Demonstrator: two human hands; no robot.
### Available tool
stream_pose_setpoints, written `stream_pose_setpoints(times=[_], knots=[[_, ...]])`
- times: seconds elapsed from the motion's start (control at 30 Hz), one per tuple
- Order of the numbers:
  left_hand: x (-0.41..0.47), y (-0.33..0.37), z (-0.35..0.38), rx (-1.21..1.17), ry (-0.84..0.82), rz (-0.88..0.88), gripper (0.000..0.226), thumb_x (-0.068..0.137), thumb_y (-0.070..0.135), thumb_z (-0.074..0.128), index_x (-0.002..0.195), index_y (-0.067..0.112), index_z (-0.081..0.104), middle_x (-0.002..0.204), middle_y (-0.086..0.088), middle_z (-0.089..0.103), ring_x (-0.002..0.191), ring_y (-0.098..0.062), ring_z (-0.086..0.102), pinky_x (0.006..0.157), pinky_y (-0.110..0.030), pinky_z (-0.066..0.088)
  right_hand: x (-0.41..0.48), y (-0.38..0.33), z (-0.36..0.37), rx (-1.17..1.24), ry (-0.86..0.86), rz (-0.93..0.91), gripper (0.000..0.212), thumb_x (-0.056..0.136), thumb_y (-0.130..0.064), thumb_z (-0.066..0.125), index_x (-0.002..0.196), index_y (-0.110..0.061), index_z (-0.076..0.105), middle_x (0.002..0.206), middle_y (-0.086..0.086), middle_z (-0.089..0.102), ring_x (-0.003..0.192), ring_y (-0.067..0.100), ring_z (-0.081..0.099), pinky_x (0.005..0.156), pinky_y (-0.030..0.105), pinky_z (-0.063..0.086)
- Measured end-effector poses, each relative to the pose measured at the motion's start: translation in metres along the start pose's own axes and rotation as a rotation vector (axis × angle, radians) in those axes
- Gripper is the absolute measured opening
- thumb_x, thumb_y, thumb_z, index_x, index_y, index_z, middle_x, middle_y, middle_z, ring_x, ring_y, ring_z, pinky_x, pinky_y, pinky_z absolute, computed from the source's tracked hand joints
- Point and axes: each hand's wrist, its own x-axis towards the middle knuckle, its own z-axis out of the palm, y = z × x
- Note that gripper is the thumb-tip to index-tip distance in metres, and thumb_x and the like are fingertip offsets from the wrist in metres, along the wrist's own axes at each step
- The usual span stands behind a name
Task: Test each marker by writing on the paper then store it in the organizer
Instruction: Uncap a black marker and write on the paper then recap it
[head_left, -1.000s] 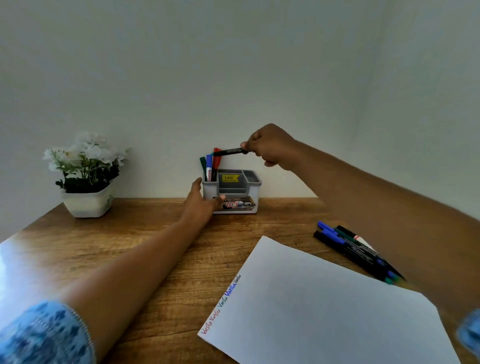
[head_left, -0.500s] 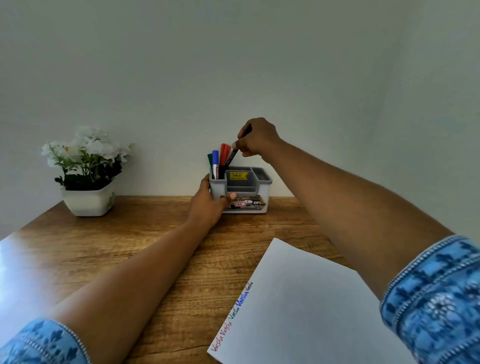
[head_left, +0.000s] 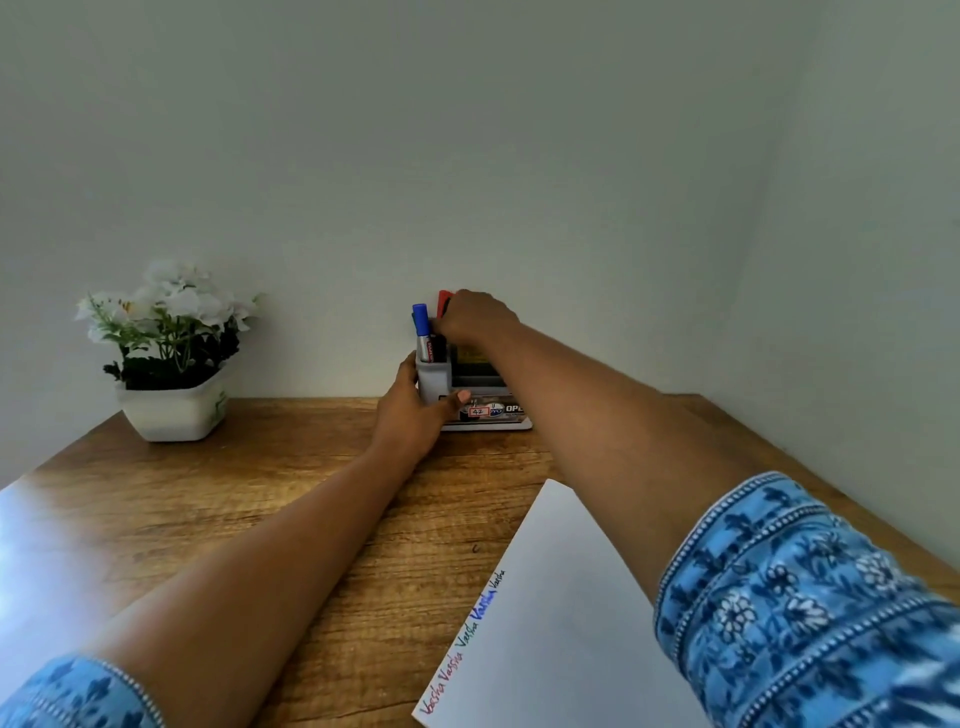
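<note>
A grey organizer (head_left: 435, 383) stands at the back of the wooden desk against the wall. My left hand (head_left: 415, 410) grips its left compartment, thumb across the front. In that compartment stand a blue marker (head_left: 422, 325), a red marker (head_left: 443, 301) and a black marker (head_left: 440, 347). My right hand (head_left: 475, 319) is over the compartment with its fingers curled on the top of the black marker, which sits down inside. The white paper (head_left: 561, 623) lies at the front right, with red, green, blue and black writing along its left edge.
A white pot of white flowers (head_left: 169, 358) stands at the back left of the desk (head_left: 249, 499). My right forearm and blue patterned sleeve (head_left: 800, 603) cross over the paper and hide the desk's right side.
My right hand has come down from above the organizer and lowered the black marker into the left compartment. My left hand has stayed on the organizer.
</note>
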Motion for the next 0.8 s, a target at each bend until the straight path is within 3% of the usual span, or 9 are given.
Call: stream_pose_setpoints(times=[0.1, 0.2, 0.27, 0.37, 0.5, 0.6, 0.73, 0.8], knots=[[-0.001, 0.004, 0.000, 0.021, -0.003, -0.023, 0.077, 0.085, 0.028, 0.070, 0.147, 0.020, 0.025, 0.143, -0.006, 0.047, 0.126, -0.026, 0.049, 0.100, -0.039, 0.044, -0.005, 0.005, -0.015, 0.021, 0.030, 0.048, 0.040, 0.091, -0.047, 0.051, 0.098, -0.008, 0.056, 0.091, 0.006, 0.054, 0.086, 0.022, 0.053, 0.070, 0.030, 0.040], [-0.007, 0.009, -0.002, 0.043, -0.033, -0.057, 0.074, 0.086, 0.024, 0.068, 0.147, 0.018, 0.025, 0.146, -0.008, 0.043, 0.130, -0.027, 0.045, 0.102, -0.040, 0.042, -0.022, 0.020, -0.030, 0.061, 0.116, 0.058, 0.043, 0.091, -0.048, 0.051, 0.067, -0.012, 0.044, 0.069, 0.003, 0.049, 0.076, 0.023, 0.052, 0.052, 0.027, 0.032], [-0.012, 0.011, -0.006, 0.043, -0.056, -0.109, 0.076, 0.087, 0.023, 0.068, 0.148, 0.015, 0.023, 0.149, -0.009, 0.040, 0.133, -0.028, 0.042, 0.105, -0.041, 0.040, -0.042, 0.031, -0.039, 0.050, 0.130, 0.030, 0.041, 0.091, -0.046, 0.053, 0.071, -0.009, 0.053, 0.071, 0.003, 0.054, 0.077, 0.024, 0.055, 0.056, 0.027, 0.037], [-0.029, 0.017, -0.012, 0.064, -0.069, -0.213, 0.077, 0.088, 0.026, 0.067, 0.149, 0.014, 0.022, 0.150, -0.010, 0.037, 0.133, -0.029, 0.041, 0.106, -0.042, 0.038, -0.081, 0.053, -0.047, 0.081, 0.124, -0.017, 0.035, 0.088, -0.040, 0.059, 0.097, -0.006, 0.065, 0.089, 0.004, 0.064, 0.085, 0.021, 0.060, 0.072, 0.031, 0.046], [-0.073, 0.031, -0.023, 0.178, -0.172, -0.187, 0.059, 0.090, 0.031, 0.063, 0.142, 0.019, 0.038, 0.142, -0.005, 0.048, 0.123, -0.022, 0.050, 0.101, -0.034, 0.040, -0.135, 0.082, -0.052, 0.101, 0.097, -0.038, 0.025, 0.087, -0.038, 0.061, 0.091, -0.014, 0.065, 0.086, 0.001, 0.064, 0.079, 0.016, 0.060, 0.070, 0.031, 0.046], [-0.108, 0.036, -0.038, 0.284, -0.376, -0.114, 0.054, 0.087, 0.040, 0.063, 0.137, 0.030, 0.044, 0.139, 0.002, 0.050, 0.126, -0.017, 0.046, 0.104, -0.033, 0.035, -0.166, 0.104, -0.065, 0.034, 0.084, -0.003, 0.019, 0.085, -0.043, 0.061, 0.084, -0.024, 0.062, 0.085, -0.005, 0.061, 0.079, 0.013, 0.057, 0.069, 0.028, 0.042], [-0.141, 0.045, -0.052, 0.421, -0.682, -0.084, 0.064, 0.074, 0.063, 0.058, 0.133, 0.047, 0.040, 0.144, 0.016, 0.041, 0.131, -0.012, 0.040, 0.112, -0.037, 0.032, -0.199, 0.142, -0.083, -0.099, 0.008, 0.122, 0.026, 0.083, -0.041, 0.064, 0.065, -0.025, 0.055, 0.069, -0.006, 0.057, 0.066, 0.011, 0.052, 0.059, 0.027, 0.038], [-0.147, 0.048, -0.054, 0.531, -0.759, -0.022, 0.057, 0.080, 0.060, 0.059, 0.131, 0.054, 0.035, 0.147, 0.019, 0.034, 0.134, -0.010, 0.034, 0.114, -0.037, 0.029, -0.206, 0.158, -0.085, -0.229, -0.067, 0.201, 0.019, 0.080, -0.039, 0.068, 0.073, -0.022, 0.062, 0.080, -0.002, 0.062, 0.073, 0.014, 0.055, 0.063, 0.028, 0.041]])
